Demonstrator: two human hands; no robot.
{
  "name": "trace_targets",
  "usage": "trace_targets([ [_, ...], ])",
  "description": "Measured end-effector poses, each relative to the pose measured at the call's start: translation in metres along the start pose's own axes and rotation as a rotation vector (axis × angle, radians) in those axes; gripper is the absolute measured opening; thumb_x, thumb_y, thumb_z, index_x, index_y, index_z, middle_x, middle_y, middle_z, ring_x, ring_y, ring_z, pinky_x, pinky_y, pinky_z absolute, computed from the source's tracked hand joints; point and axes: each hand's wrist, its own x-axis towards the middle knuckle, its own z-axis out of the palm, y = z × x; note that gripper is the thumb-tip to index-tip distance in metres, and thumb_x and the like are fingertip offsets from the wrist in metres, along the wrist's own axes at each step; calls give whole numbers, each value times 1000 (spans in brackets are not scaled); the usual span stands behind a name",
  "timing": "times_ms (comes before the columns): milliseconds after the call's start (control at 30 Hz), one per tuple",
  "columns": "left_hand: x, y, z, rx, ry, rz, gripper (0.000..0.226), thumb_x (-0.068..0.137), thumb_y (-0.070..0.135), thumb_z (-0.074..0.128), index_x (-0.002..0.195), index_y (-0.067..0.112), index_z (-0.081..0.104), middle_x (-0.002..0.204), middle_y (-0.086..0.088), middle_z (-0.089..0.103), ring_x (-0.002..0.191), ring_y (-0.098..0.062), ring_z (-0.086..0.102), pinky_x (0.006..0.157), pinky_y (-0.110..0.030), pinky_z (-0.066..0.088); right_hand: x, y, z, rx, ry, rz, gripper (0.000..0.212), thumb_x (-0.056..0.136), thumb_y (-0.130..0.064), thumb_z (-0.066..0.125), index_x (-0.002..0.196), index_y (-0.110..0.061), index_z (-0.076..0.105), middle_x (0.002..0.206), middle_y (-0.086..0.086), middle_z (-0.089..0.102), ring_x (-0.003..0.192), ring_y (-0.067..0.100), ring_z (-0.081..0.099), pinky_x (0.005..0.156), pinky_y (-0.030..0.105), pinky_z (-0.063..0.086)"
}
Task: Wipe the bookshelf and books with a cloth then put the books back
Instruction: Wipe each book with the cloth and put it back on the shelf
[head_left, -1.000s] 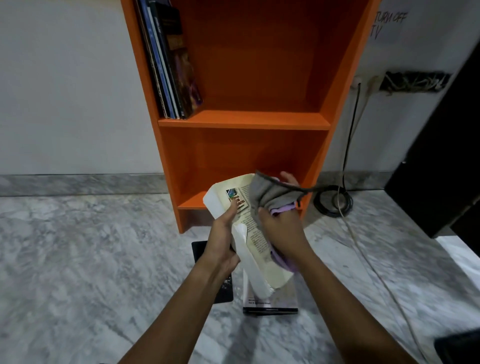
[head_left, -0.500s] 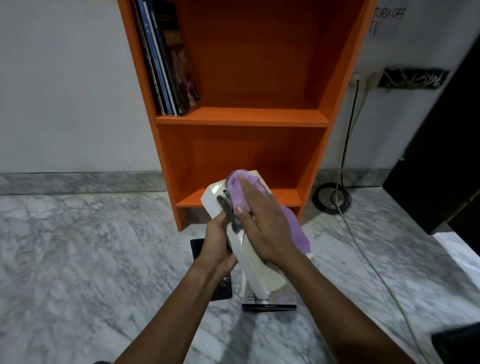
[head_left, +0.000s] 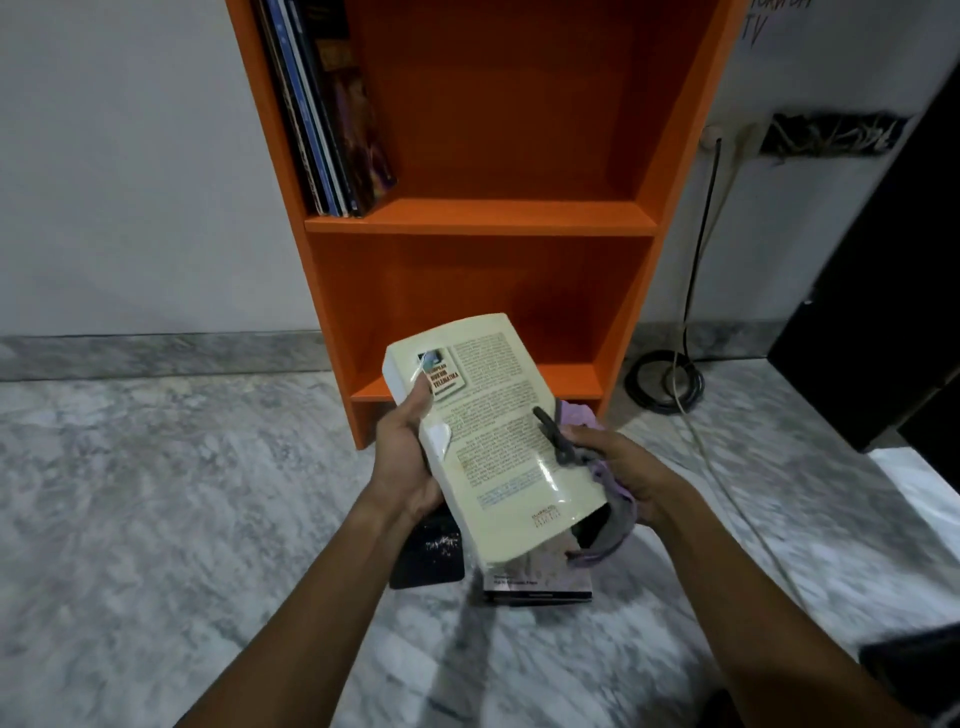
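A thick cream paperback (head_left: 498, 436) is held tilted in front of the orange bookshelf (head_left: 483, 218), back cover facing me. My left hand (head_left: 405, 457) grips its spine edge, thumb on the cover. At the book's right edge, my right hand (head_left: 623, 467) clutches a purple and grey cloth (head_left: 608, 519), which hangs partly under the book. Several books (head_left: 332, 119) lean against the left wall of the upper shelf. The lower shelf holds nothing. On the floor below my hands lie a dark book (head_left: 428, 556) and a pale-covered book (head_left: 537, 582).
Marble floor (head_left: 156, 519) spreads all around. A coiled black cable (head_left: 662, 382) and a white cord (head_left: 727, 467) lie right of the shelf, running up to a wall socket (head_left: 714, 137). A dark cabinet (head_left: 883, 312) stands at the right. A dark object (head_left: 914, 670) lies at the lower right.
My right hand has slid the cloth down and off the cover to the book's right edge, baring the printed back cover. The left hand has kept its grip.
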Motion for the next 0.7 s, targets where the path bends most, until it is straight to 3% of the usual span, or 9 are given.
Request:
trace_targets([
  [67, 2, 0, 1, 21, 11, -6, 45, 104, 37, 43, 135, 9, 60, 132, -20, 65, 119, -41, 63, 103, -61, 48, -2, 3, -8, -11, -26, -15, 14, 80, -16, 75, 90, -9, 82, 97, 14, 78, 84, 27, 75, 80, 40, 57],
  [133, 5, 2, 6, 86, 70, -11, 44, 103, 36, 48, 137, 9, 60, 132, -19, 66, 120, -39, 63, 103, -59, 48, 2, 4, -7, -152, 88, -120, 14, 75, -22, 81, 86, -15, 83, 98, 14, 78, 90, 34, 72, 87, 47, 52],
  [200, 8, 7, 16, 297, 187, 27, 44, 102, 39, 53, 136, 12, 59, 124, -12, 72, 111, -31, 70, 90, -48, 58, 6, 1, 3, -237, 210, -238, 37, 68, -41, 86, 97, -19, 81, 109, 19, 75, 102, 42, 67, 96, 57, 51],
  [233, 9, 8, 20, 441, 270, 69, 49, 99, 42, 59, 138, 13, 55, 119, -7, 74, 104, -26, 73, 82, -42, 59, 7, 1, 9, -268, 242, -277, 49, 64, -49, 86, 102, -19, 79, 110, 17, 75, 102, 39, 68, 95, 54, 54],
  [300, 8, 4, 29, 761, 531, 236, 68, 88, 50, 72, 141, 20, 42, 116, 6, 65, 98, -16, 68, 76, -32, 52, 9, -2, 24, -297, 322, -426, 48, 67, -43, 81, 100, -8, 76, 93, 13, 73, 76, 19, 67, 71, 34, 55],
  [367, 3, -1, 46, 1030, 623, 396, 75, 74, 65, 74, 131, 30, 40, 120, 8, 53, 102, -13, 60, 77, -34, 52, 11, -3, 38, -428, 427, -635, 41, 75, -33, 77, 91, 3, 67, 78, 22, 64, 63, 21, 58, 60, 31, 51],
  [467, 2, -5, 67, 821, 354, 215, 77, 68, 67, 79, 122, 29, 39, 118, 2, 62, 100, -16, 68, 82, -40, 61, 15, 5, 58, -779, 453, -800, 9, 83, -26, 67, 91, -20, 67, 82, 3, 69, 75, 23, 66, 67, 44, 57],
  [600, 4, 15, 56, 721, 444, 275, 65, 80, 33, 82, 123, 21, 36, 108, -4, 65, 94, -19, 69, 85, -42, 58, 4, 25, 76, -1103, 432, -1058, 16, 77, -23, 69, 93, -26, 65, 80, -8, 66, 69, 12, 62, 58, 36, 53],
  [700, 2, 25, 44, 544, 430, 267, 58, 78, 14, 72, 131, 13, 48, 110, -9, 72, 96, -25, 73, 73, -38, 61, 7, 27, 78, -1109, 318, -1134, 29, 85, -26, 69, 112, -16, 72, 102, -5, 73, 89, 11, 70, 75, 31, 58],
])
